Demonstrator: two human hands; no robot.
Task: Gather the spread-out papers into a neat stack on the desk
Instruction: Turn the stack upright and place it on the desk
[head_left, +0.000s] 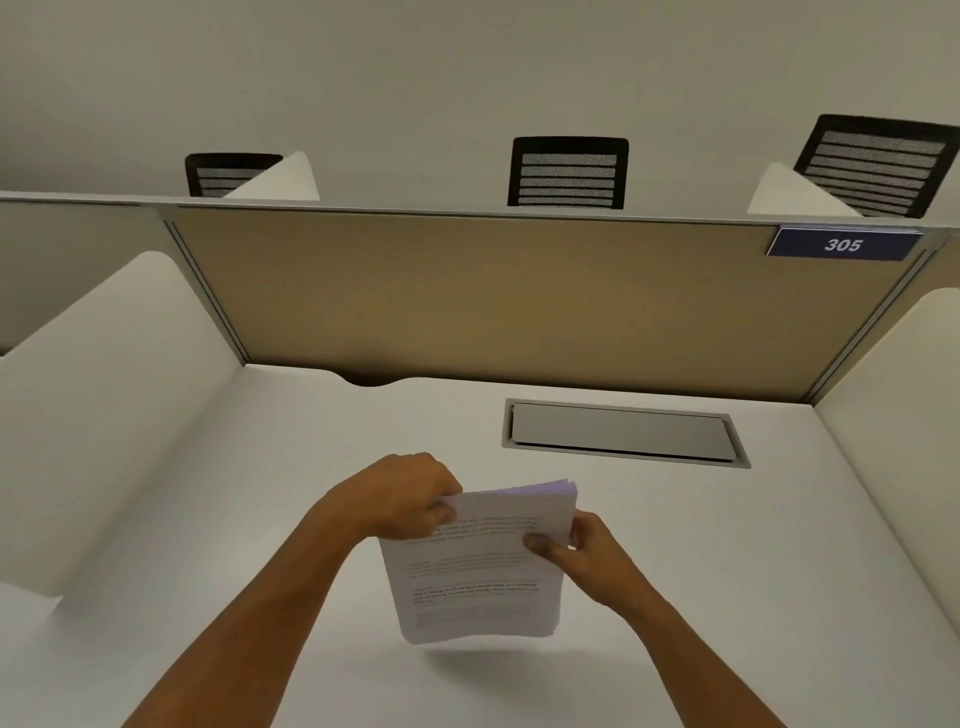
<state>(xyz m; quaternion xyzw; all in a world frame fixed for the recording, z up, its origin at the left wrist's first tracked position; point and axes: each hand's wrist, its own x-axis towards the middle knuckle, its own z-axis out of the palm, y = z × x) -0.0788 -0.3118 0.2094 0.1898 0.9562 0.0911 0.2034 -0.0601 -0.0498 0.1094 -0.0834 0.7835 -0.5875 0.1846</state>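
Note:
A bundle of white printed papers (475, 577) hangs above the white desk (260, 493), held upright and tilted, with its lower edge lifted off the surface and a shadow beneath it. My left hand (402, 499) grips the bundle's upper left corner. My right hand (582, 545) pinches its right edge, thumb across the front page. The sheets fan slightly apart at the top right corner.
A grey cable hatch (623, 434) is set into the desk behind the papers. A tan partition panel (493, 301) with a blue "305" sign (842, 244) closes the back; white side dividers (104, 389) flank the desk. Black mesh chairs (569, 174) stand beyond the partition.

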